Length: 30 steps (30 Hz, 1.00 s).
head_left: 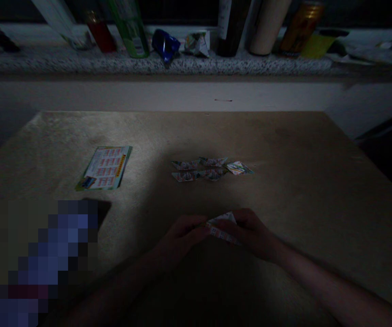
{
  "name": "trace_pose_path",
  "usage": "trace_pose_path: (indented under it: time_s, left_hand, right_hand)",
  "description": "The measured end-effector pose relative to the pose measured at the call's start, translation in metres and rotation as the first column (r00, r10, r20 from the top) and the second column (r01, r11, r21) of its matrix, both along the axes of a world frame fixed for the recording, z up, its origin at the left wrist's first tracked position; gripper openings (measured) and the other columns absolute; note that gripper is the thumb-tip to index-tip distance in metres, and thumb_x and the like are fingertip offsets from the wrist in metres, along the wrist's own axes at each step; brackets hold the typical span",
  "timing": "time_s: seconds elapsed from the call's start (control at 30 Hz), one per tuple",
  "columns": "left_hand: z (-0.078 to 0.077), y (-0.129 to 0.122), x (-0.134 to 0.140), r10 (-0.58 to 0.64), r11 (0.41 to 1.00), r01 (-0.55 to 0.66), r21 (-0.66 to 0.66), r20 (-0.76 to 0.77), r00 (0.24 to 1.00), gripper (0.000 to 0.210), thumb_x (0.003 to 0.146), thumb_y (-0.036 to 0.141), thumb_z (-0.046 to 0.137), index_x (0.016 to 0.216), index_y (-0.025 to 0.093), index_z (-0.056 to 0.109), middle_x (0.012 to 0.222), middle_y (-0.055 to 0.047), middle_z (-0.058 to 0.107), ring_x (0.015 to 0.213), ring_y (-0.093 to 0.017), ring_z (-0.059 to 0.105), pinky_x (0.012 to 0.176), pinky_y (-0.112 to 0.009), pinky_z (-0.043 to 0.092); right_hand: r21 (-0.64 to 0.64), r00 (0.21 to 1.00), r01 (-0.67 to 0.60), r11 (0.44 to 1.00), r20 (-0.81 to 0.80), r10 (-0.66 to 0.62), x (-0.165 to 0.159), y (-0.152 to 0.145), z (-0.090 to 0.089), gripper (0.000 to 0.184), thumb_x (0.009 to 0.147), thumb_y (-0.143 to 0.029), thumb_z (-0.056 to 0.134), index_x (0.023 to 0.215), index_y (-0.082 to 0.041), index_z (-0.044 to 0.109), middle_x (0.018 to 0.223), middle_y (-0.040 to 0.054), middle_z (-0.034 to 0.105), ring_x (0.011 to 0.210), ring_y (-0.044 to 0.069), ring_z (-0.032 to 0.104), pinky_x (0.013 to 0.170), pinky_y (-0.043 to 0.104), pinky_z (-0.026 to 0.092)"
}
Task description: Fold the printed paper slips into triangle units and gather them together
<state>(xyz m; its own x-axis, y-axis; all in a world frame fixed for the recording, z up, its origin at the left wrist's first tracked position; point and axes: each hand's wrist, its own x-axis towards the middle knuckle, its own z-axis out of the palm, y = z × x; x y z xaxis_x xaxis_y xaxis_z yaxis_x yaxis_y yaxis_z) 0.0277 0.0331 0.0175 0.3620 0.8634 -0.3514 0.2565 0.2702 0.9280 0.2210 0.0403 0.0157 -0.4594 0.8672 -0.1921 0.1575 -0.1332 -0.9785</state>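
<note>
In the head view, we see two bare hands at the bottom centre of the frame, working over a broad, dull tan tabletop [301,150]. Between them is a small, folded piece of printed white paper [220,233]. Our left hand [186,231] pinches its left corner between thumb and fingers; our right hand [255,231] grips its right part, thumb laid across the printed face and fingers behind. Rows of small reddish and dark print cover its lower panel, too small for us to read.

Just above, near the middle of the frame, we see four small, boat-shaped folded papers [186,176] in two rows, and a diamond-shaped folded paper [239,168] at their right end. Their print is also illegible.

At left of centre lies a green-edged stack of printed sheets [105,165], showing blocks of red figures laid out like a calendar. We cannot make out the dark lettering on its yellow strip.

Along the top, a speckled grey stone sill [189,66] carries a green glass bottle [131,32] and a dark bottle with a white label [230,29], whose wording we cannot read.
</note>
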Motion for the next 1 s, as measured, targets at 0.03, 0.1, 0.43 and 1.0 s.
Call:
trace_pose_path:
  time_s: [0.03,0.1,0.43,1.0]
  left_hand:
    - [0.001,0.001,0.0,-0.025,1.0,0.025,0.01,0.014,1.0,0.032,0.075,0.05,0.056,0.067,0.02,0.062,0.064,0.002,0.051,0.064,-0.015,0.045,0.056,-0.022,0.038]
    - [0.003,0.001,0.0,-0.028,0.999,0.027,0.023,0.032,0.999,0.029,0.077,0.048,0.056,0.07,0.02,0.064,0.067,0.001,0.054,0.066,-0.015,0.047,0.058,-0.022,0.039]
    - [-0.006,0.004,-0.004,-0.043,0.991,0.053,-0.127,0.082,0.996,0.056,0.089,0.058,0.026,0.054,0.02,0.047,0.053,0.003,0.039,0.05,-0.013,0.038,0.05,-0.025,0.036]
    - [0.01,0.001,0.006,-0.11,0.91,0.198,0.364,-0.247,0.963,0.032,0.093,0.031,0.033,0.069,0.019,0.051,0.068,0.002,0.052,0.065,-0.014,0.048,0.065,-0.024,0.039]
  right_hand:
    - [-0.007,1.0,0.004,1.0,0.001,-0.004,0.0,0.0,0.001,0.044,0.082,-0.053,0.054,0.059,-0.016,0.058,0.052,-0.004,0.042,0.048,0.007,0.035,0.043,0.019,0.029]
    - [-0.022,1.0,0.014,1.0,-0.001,-0.014,-0.001,0.001,0.002,0.043,0.081,-0.053,0.054,0.059,-0.016,0.058,0.051,-0.0041,0.043,0.047,0.008,0.036,0.043,0.019,0.029]
    - [-0.001,1.0,-0.018,1.0,-0.004,0.018,-0.001,0.0,-0.002,0.039,0.084,-0.049,0.053,0.065,-0.016,0.064,0.053,-0.0043,0.046,0.047,0.007,0.037,0.043,0.019,0.029]
    - [-0.121,0.997,0.015,0.993,-0.071,-0.024,0.0,0.003,-0.001,0.046,0.077,-0.058,0.057,0.058,-0.016,0.056,0.052,-0.0043,0.041,0.048,0.008,0.032,0.044,0.021,0.026]
